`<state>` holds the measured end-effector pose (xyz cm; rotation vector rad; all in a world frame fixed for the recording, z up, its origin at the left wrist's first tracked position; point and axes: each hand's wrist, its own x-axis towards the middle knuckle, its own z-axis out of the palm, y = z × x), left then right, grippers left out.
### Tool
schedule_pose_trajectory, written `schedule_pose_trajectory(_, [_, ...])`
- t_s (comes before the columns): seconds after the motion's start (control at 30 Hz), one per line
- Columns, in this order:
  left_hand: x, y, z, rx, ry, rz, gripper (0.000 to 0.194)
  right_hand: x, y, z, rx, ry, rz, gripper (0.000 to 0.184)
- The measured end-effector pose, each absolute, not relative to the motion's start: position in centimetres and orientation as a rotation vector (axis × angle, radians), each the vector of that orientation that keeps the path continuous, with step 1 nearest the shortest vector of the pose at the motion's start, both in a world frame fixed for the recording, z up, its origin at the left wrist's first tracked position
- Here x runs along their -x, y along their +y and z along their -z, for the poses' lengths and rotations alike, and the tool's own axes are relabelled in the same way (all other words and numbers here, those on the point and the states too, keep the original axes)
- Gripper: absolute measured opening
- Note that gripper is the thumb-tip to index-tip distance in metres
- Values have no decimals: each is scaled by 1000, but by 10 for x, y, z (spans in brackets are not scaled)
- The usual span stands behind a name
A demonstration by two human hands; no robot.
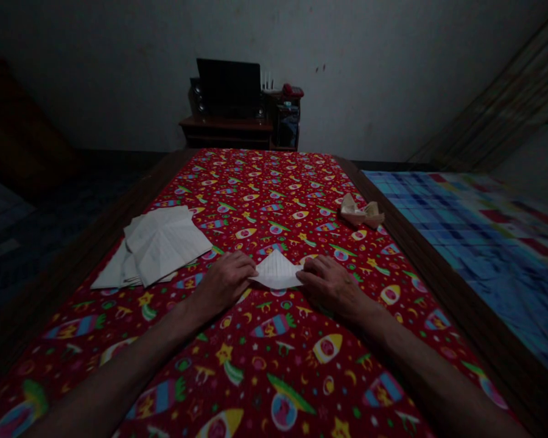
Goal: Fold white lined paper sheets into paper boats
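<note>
A small folded sheet of white paper (276,267), peaked at the top like a paper boat or hat, is held between my two hands just above or on the red patterned cloth. My left hand (231,274) pinches its left corner between thumb and fingers. On the opposite corner, my right hand (331,281) grips in the same way. Faint ruled lines or writing show on the paper. To the left of my left hand lies a loose stack of paper sheets (168,243). Beyond my right hand rests a folded paper piece (361,212), brownish in tone.
The red cloth (274,340) with rockets covers a long surface with dark wooden edges (420,286). At its far end, a desk (226,125) carries a dark monitor (231,85) and a red telephone (293,90). A blue plaid cover (433,225) lies lower at right.
</note>
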<state>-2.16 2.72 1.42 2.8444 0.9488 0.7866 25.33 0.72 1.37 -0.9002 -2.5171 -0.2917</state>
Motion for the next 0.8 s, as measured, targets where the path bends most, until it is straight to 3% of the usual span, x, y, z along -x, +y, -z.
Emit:
schedule_pose_trajectory(0.33, [20, 33, -7, -2395, 1068, -942, 23, -248, 10, -9, 1247, -2186, -422, 23])
schedule_pose_trajectory(0.8, [12, 33, -3, -2493, 1423, -851, 24, -236, 11, -10, 1509, -2165, -275, 26])
